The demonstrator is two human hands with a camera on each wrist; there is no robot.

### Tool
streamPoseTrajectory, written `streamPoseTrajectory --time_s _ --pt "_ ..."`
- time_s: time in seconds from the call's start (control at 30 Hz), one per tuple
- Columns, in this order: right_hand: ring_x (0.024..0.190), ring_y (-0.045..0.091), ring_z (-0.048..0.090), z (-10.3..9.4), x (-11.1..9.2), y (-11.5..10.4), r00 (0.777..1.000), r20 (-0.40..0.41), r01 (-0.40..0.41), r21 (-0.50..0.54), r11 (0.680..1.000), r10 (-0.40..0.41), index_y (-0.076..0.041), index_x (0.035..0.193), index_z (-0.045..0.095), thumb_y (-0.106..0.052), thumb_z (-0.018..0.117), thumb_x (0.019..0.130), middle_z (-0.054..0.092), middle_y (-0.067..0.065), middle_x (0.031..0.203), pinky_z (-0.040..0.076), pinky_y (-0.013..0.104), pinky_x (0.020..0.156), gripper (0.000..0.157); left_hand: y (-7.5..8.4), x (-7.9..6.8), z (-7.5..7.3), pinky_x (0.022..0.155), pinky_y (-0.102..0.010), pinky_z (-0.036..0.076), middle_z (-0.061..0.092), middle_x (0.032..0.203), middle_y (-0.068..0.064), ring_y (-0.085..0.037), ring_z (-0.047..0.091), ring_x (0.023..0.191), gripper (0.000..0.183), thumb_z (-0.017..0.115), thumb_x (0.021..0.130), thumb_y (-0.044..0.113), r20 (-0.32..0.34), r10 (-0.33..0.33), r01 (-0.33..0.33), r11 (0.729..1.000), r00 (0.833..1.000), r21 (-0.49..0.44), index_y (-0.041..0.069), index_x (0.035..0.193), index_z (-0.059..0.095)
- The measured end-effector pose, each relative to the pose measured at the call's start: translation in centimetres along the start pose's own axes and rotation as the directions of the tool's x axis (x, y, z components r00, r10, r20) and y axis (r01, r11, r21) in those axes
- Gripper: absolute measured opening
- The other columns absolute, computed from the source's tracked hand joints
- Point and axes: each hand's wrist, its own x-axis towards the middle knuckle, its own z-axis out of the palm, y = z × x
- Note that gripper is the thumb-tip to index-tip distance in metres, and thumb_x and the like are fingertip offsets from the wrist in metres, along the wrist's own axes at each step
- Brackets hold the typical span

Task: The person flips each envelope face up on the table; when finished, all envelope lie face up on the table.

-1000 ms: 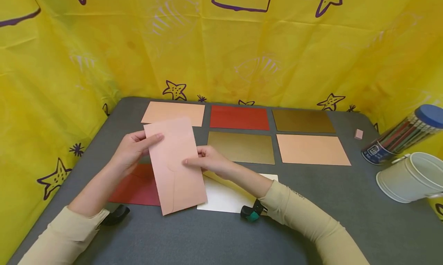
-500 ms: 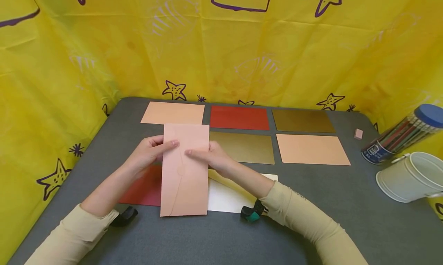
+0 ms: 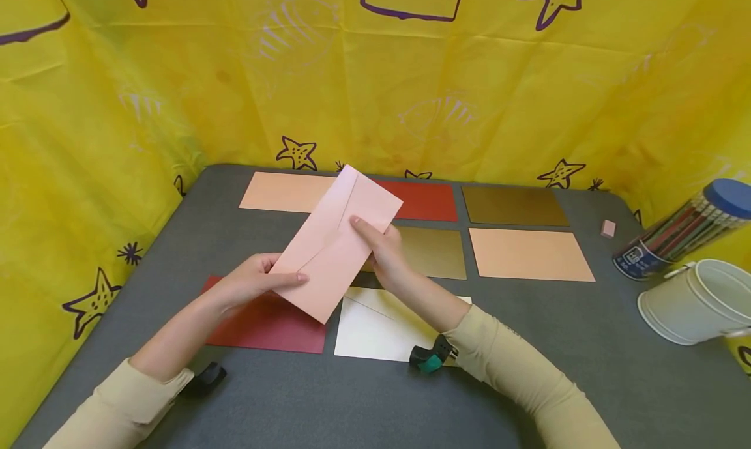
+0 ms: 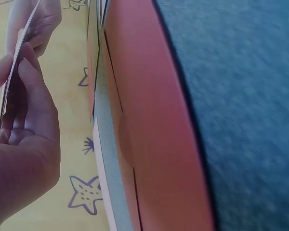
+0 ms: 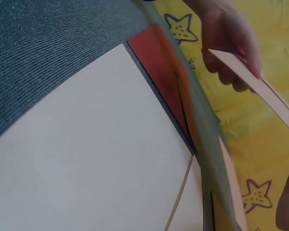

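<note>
A pale pink envelope (image 3: 319, 257) is held above the table in both hands, its flap side facing me and its upper end leaning right. My left hand (image 3: 249, 283) pinches the lower left edge, thumb on the face. On the right edge, my right hand (image 3: 384, 250) grips it with the thumb lying across the front. The left wrist view shows the envelope (image 4: 12, 77) nearly edge-on between thumb and fingers. Below it lie a red envelope (image 3: 276, 325) and a white envelope (image 3: 369, 328), the white one partly covered by the right forearm.
Behind lie a peach envelope (image 3: 281, 191), a red one (image 3: 425, 201), a brown-gold one (image 3: 513, 206), a gold one (image 3: 437, 252) and another peach one (image 3: 530, 255). At right stand a pencil tub (image 3: 675, 234), a white pail (image 3: 675, 305) and a small eraser (image 3: 608, 228).
The pink envelope has turned from leaning left, through upright, to leaning right, and has risen. Both hands have kept hold, the right now farther up and right than the left.
</note>
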Motion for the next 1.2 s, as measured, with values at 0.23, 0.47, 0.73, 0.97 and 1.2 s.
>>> streamPoseTrajectory --time_s 0.23,0.47,0.73,0.97,1.2 --pt "0.076 0.012 0.071 -1.2 0.3 -0.4 0.999 -0.037 0.020 0.094 0.995 -0.016 -0.005 0.107 0.059 -0.011 0.064 0.092 0.070 0.001 0.087 0.057 0.025 0.067 0.018 -0.8 -0.5 -1.0 0.076 -0.034 0.054 0.071 0.089 -0.006 -0.018 0.067 0.081 0.040 0.074 0.088 0.023 -0.033 0.007 -0.007 1.000 0.999 -0.001 -0.004 0.116 0.062" --pt "0.074 0.012 0.068 -2.7 0.7 -0.9 0.999 -0.050 0.023 0.045 0.999 -0.021 -0.003 0.106 0.061 -0.010 0.063 0.093 0.068 0.001 0.086 0.055 0.024 0.064 0.015 -1.3 -1.2 -3.0 0.081 -0.032 0.055 0.071 0.094 -0.002 -0.017 0.069 0.085 0.048 0.072 0.090 0.024 -0.122 -0.003 -0.002 0.999 0.993 -0.040 -0.007 0.123 0.056" --pt "0.083 0.018 0.067 -3.9 1.6 -0.8 1.000 0.019 -0.006 -0.294 0.956 0.012 0.000 0.114 0.066 -0.016 0.067 0.093 0.069 0.006 0.098 0.056 0.028 0.072 0.027 -2.0 -1.0 -6.0 0.077 -0.024 0.055 0.070 0.097 0.007 -0.010 0.068 0.084 0.022 0.070 0.092 0.016 -0.268 0.022 -0.109 0.943 0.963 -0.315 0.015 0.112 0.063" --pt "0.066 0.016 0.067 -2.9 2.5 0.1 0.986 0.125 -0.025 -0.557 0.830 0.114 0.003 0.109 0.069 -0.017 0.070 0.091 0.070 0.011 0.084 0.058 0.033 0.069 0.026 -2.7 -0.3 -8.9 0.072 -0.015 0.053 0.054 0.111 0.008 -0.002 0.063 0.083 0.043 0.075 0.087 0.027 -0.411 -0.035 -0.100 0.948 0.911 -0.302 0.017 0.122 0.053" --pt "0.059 0.014 0.067 -1.7 3.6 1.0 0.968 0.191 0.028 -0.720 0.694 0.160 0.000 0.095 0.074 -0.018 0.075 0.088 0.070 0.008 0.073 0.058 0.029 0.060 0.020 -3.4 1.2 -11.0 0.072 -0.010 0.050 0.059 0.091 0.018 0.006 0.060 0.080 0.077 0.071 0.089 0.037 -0.475 -0.036 0.031 0.999 0.879 -0.019 -0.002 0.146 0.038"
